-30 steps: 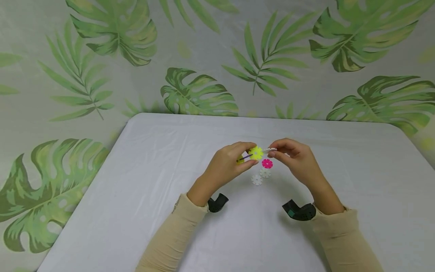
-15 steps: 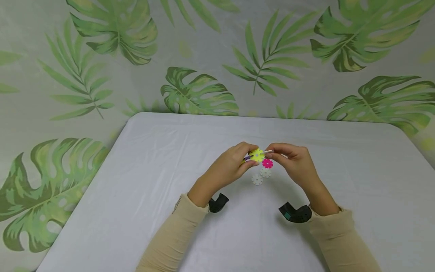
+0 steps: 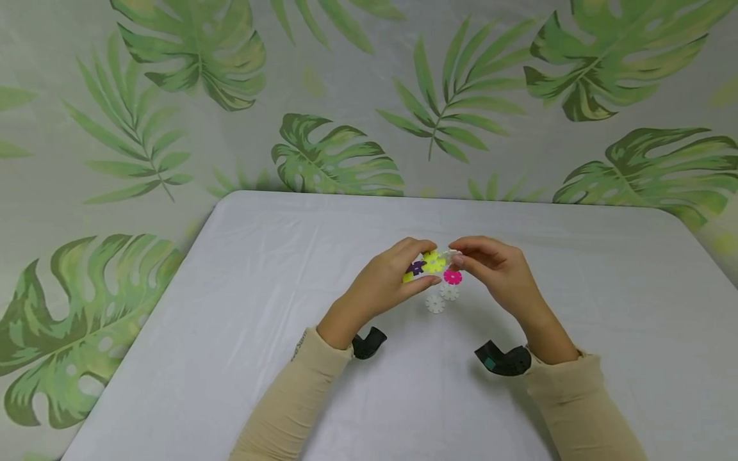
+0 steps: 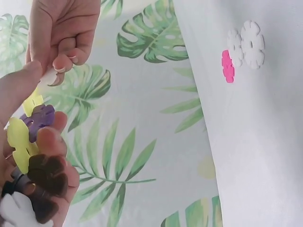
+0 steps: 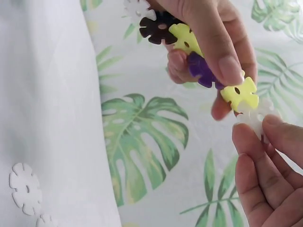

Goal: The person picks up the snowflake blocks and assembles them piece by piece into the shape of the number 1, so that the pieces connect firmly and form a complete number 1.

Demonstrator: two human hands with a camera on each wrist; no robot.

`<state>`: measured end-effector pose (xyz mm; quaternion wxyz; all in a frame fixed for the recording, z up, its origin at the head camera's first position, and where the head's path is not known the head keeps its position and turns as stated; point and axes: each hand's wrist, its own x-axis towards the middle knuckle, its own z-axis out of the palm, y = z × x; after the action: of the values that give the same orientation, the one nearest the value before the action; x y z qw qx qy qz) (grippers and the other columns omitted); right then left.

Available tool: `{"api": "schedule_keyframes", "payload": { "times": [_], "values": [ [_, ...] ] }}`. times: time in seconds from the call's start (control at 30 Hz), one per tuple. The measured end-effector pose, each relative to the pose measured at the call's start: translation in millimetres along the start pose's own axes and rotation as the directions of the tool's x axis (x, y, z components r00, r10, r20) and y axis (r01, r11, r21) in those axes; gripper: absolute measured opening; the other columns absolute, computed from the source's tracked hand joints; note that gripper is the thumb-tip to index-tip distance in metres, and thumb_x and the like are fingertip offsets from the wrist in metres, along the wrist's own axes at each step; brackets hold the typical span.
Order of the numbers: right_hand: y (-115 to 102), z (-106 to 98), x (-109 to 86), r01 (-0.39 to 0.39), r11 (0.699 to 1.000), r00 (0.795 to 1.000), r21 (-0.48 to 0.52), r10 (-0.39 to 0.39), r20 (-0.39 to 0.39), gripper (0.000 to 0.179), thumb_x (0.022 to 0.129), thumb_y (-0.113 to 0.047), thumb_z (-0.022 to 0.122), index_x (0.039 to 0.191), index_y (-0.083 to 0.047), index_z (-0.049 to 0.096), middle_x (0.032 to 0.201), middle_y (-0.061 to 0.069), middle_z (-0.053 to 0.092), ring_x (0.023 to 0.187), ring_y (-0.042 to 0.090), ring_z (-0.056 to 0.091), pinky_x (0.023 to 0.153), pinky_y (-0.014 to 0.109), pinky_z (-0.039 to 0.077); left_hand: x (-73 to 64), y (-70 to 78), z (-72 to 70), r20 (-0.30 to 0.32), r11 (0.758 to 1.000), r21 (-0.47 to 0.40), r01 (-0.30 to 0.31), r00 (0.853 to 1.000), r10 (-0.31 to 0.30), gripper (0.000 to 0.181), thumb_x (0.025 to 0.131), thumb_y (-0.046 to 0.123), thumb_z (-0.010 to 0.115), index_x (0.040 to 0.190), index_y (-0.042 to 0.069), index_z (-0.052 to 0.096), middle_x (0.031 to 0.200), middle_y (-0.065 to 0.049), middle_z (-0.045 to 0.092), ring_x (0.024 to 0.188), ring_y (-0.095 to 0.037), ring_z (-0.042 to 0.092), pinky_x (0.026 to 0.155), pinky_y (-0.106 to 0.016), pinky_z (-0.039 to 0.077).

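My left hand (image 3: 385, 276) holds a chain of flat, notched snowflake discs above the table. In the right wrist view the chain runs from a white disc (image 5: 137, 7) through a black disc (image 5: 158, 28), a yellow disc (image 5: 186, 39) and a purple disc (image 5: 202, 70) to an end yellow disc (image 5: 244, 94). Between thumb and fingers, my right hand (image 3: 497, 269) pinches another white disc (image 5: 253, 116). That disc overlaps the end yellow disc's edge; whether their notches interlock I cannot tell. Fingers cover parts of the chain.
Below the hands, a pink disc (image 3: 453, 277) and two white discs, a farther one (image 3: 450, 293) and a nearer one (image 3: 435, 304), lie on the white-covered table (image 3: 259, 288). A leaf-patterned backdrop (image 3: 346, 77) rises behind the table's far edge. Black devices (image 3: 503, 360) sit at both wrists.
My right hand has come left, bringing its white disc up to the end yellow disc. The chain has turned, showing the purple disc more face-on, and the white disc is tilted less edge-on.
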<state>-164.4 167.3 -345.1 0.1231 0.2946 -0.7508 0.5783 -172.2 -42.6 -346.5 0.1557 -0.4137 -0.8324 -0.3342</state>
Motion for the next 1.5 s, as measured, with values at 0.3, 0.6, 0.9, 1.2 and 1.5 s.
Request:
{"api": "schedule_keyframes", "payload": {
  "times": [0.3, 0.6, 0.9, 1.2, 1.5],
  "values": [
    [2, 6, 0.6, -0.019, 0.993, 1.000, 0.119, 0.021, -0.021, 0.021, 0.076, 0.019, 0.059, 0.095, 0.009, 0.059, 0.080, 0.012, 0.059, 0.063, 0.021, 0.060, 0.063, 0.025, 0.052, -0.2, 1.0, 3.5, -0.047, 0.998, 0.042, -0.043, 0.998, 0.045, 0.039, 0.083, 0.019, 0.067, 0.115, 0.002, 0.053, 0.109, -0.006, 0.057, 0.093, -0.013, 0.057, 0.077, -0.014, 0.044],
    [0, 14, -0.3, -0.112, 0.981, 0.994, 0.155, 0.108, 0.031, 0.015, 0.082, 0.008, 0.059, 0.097, 0.008, 0.057, 0.077, 0.019, 0.056, 0.061, 0.022, 0.061, 0.062, 0.029, 0.052, -2.2, 1.8, 4.9, -0.088, 0.999, 0.020, -0.042, 0.995, 0.044, 0.041, 0.080, 0.019, 0.069, 0.115, 0.002, 0.055, 0.111, -0.007, 0.059, 0.076, -0.009, 0.057, 0.068, -0.012, 0.043],
    [2, 9, 0.0, -0.120, 0.988, 0.993, 0.095, 0.119, 0.022, 0.022, 0.083, 0.005, 0.060, 0.104, 0.005, 0.058, 0.089, 0.016, 0.060, 0.075, 0.020, 0.062, 0.069, 0.028, 0.051, -2.1, 0.3, 2.1, -0.121, 0.999, 0.023, -0.040, 0.992, 0.042, 0.039, 0.077, 0.018, 0.072, 0.111, 0.002, 0.058, 0.105, -0.006, 0.061, 0.068, -0.007, 0.054, 0.064, -0.010, 0.042],
    [28, -13, -3.1, -0.114, 0.993, 0.982, -0.043, 0.119, 0.148, 0.041, 0.081, 0.004, 0.063, 0.120, 0.002, 0.051, 0.114, 0.018, 0.054, 0.101, 0.027, 0.053, 0.084, 0.029, 0.044, -2.0, -3.2, -2.5, -0.136, 1.000, 0.020, -0.022, 0.990, 0.025, 0.040, 0.077, 0.018, 0.072, 0.111, 0.001, 0.058, 0.103, -0.006, 0.061, 0.066, -0.006, 0.052, 0.064, -0.010, 0.042],
    [59, -11, -10.9, -0.281, 0.955, 0.900, -0.097, 0.297, 0.318, 0.043, 0.079, -0.007, 0.069, 0.119, 0.001, 0.053, 0.114, 0.020, 0.054, 0.096, 0.033, 0.054, 0.080, 0.033, 0.047, -1.3, -3.7, -6.3, -0.151, 0.999, 0.026, -0.024, 0.988, 0.028, 0.038, 0.079, 0.018, 0.070, 0.111, 0.002, 0.058, 0.100, -0.004, 0.061, 0.065, -0.006, 0.051, 0.063, -0.011, 0.041]
  ]
}}
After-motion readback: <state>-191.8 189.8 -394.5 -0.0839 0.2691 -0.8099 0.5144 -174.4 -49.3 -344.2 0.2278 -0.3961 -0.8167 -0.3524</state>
